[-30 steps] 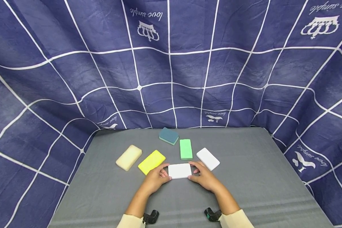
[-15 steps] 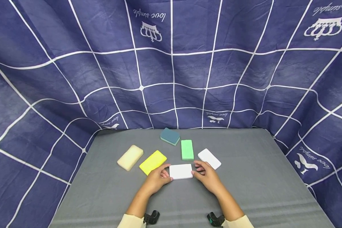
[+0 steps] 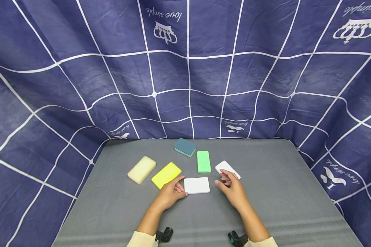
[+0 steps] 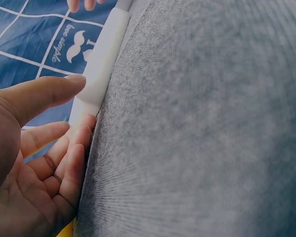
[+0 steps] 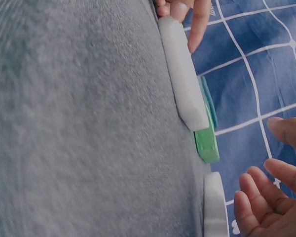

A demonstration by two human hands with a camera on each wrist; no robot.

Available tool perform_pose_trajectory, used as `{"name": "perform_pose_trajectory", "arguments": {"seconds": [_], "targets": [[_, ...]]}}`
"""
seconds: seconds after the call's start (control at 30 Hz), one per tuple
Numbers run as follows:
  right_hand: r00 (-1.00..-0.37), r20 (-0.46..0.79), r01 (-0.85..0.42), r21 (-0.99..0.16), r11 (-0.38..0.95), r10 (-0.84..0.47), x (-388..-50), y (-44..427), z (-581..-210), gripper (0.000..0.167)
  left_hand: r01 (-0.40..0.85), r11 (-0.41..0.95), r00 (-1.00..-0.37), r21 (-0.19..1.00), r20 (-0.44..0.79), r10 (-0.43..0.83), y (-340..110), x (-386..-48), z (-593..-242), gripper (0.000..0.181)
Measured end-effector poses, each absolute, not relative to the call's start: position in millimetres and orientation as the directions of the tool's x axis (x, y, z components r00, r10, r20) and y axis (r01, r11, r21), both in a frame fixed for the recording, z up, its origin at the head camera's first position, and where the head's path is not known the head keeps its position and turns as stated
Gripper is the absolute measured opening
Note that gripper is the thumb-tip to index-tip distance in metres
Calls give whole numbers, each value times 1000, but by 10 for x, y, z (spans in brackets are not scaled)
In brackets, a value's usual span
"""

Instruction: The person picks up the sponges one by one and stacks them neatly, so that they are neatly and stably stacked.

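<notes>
A white sponge (image 3: 197,185) lies flat near the middle of the grey table. My left hand (image 3: 169,195) pinches its left end between thumb and fingers, and the left wrist view has that thumb and fingertips of the hand (image 4: 42,143) against the sponge (image 4: 103,59). Off the sponge's right end, my right hand (image 3: 234,192) is held apart from it, fingers relaxed and holding nothing, partly covering a second white sponge (image 3: 226,166). The right wrist view shows the right hand (image 5: 276,197) beside that second sponge (image 5: 215,205), with a gap between them.
Beyond the hands lie a green sponge (image 3: 203,162) and a dark teal one (image 3: 185,147). A yellow sponge (image 3: 166,175) is just past the left hand, with a cream sponge (image 3: 142,169) farther left. A blue curtain (image 3: 204,75) with white lines surrounds the grey table (image 3: 281,192).
My right hand has let go of the middle white sponge's right end and moved away to the right, over the near part of the other white sponge. The left hand stays at the left end.
</notes>
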State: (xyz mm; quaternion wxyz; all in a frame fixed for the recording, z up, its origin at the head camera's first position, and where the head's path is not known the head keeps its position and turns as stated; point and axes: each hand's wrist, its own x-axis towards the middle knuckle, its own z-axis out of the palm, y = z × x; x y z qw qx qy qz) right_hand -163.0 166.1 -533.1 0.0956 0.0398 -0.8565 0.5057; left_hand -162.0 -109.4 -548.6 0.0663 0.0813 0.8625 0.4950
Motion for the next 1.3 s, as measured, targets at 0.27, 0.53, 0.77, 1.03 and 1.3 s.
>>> {"name": "perform_pose_trajectory", "arguments": {"seconds": [0.27, 0.53, 0.77, 1.03, 1.3], "targets": [[-978, 188, -118, -858, 500, 90, -1638, 1774, -5307, 50, 74, 488, -978, 870, -33, 207, -1093, -1611, -5485, 60], [-971, 188, -76, -829, 554, 148, -1648, 1889, -5312, 51, 87, 498, -978, 863, -21, 206, -1092, -1617, -5492, 60], [-969, 161, -24, -813, 582, 185, -1664, 2012, -5351, 55, 108, 489, -977, 866, 0, 214, -1095, -1608, -5492, 60], [-966, 117, 40, -811, 584, 229, -1678, 2081, -5397, 58, 104, 480, -976, 871, -2, 216, -1095, -1613, -5485, 59], [-972, 38, 105, -813, 572, 231, -1691, 2128, -5466, 63, 94, 481, -977, 872, -12, 211, -1089, -1603, -5483, 60]]}}
